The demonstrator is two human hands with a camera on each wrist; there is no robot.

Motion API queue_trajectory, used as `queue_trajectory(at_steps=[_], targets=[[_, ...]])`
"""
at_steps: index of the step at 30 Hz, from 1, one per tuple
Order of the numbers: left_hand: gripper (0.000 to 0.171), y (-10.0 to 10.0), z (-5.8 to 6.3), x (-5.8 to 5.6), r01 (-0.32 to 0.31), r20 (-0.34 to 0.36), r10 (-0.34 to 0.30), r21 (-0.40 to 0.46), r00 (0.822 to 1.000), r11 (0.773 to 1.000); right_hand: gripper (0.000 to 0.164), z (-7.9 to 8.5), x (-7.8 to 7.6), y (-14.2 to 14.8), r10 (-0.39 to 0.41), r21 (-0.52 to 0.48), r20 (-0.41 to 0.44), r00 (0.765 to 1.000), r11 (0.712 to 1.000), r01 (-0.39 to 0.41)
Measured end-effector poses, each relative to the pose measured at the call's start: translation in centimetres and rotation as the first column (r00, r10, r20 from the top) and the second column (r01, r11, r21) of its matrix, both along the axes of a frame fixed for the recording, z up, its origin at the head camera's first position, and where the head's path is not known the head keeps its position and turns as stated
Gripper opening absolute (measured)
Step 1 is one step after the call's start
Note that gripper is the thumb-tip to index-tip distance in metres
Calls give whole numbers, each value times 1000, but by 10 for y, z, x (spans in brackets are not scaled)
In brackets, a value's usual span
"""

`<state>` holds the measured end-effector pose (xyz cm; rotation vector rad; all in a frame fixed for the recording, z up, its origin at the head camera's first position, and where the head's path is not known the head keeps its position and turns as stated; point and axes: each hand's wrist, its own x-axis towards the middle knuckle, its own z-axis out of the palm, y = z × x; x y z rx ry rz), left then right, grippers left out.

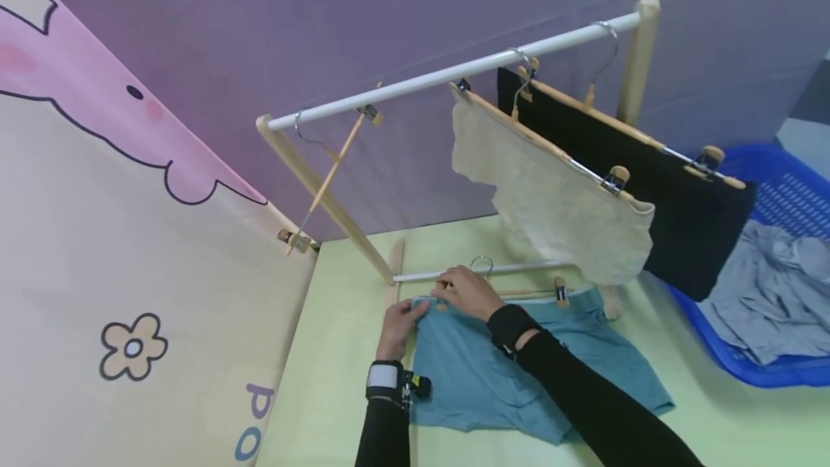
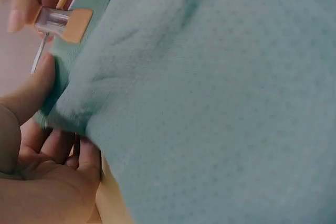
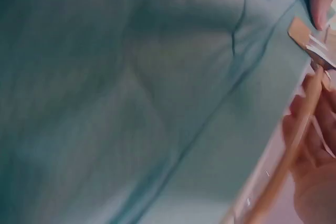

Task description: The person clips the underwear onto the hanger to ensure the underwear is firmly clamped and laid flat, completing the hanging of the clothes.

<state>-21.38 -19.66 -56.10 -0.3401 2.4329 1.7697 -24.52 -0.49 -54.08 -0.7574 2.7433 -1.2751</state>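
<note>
Teal shorts (image 1: 480, 380) (image 2: 220, 103) lie spread on the pale green tabletop, their waistband toward a wooden clip hanger (image 1: 528, 292) (image 3: 294, 145). My left hand (image 1: 397, 326) (image 2: 58, 177) pinches the left corner of the waistband, thumb on top and fingers underneath. Beside it, my right hand (image 1: 470, 294) (image 3: 315, 156) grips the hanger's left clip (image 2: 77, 24) (image 3: 300, 32), whose wooden pad lies over the waistband. The hanger's right clip (image 1: 561, 294) sits on the waistband farther along.
A rack with a white rail (image 1: 421, 83) stands behind, holding an empty clip hanger (image 1: 337, 164), a cream garment (image 1: 558, 200) and a black garment (image 1: 700, 236). At the right, a blue basket (image 1: 720, 355) holds grey-blue cloth (image 1: 772, 301).
</note>
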Motion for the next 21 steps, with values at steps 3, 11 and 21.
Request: queue_trajectory(at_steps=[3,11,21], targets=[[33,2,0,-1,-25,15,25,-29,1000,999,46,-1,9,13,-52,21,11,999,998,51],[27,5,2,5,-70,21,72,-77,997,995,42,1,49,77,-296,-13,-115,948,955,296],[35,8,0,3,-100,-24,98,-128,995,987,56,-7,81,148,-472,219,-149,869,841,494]])
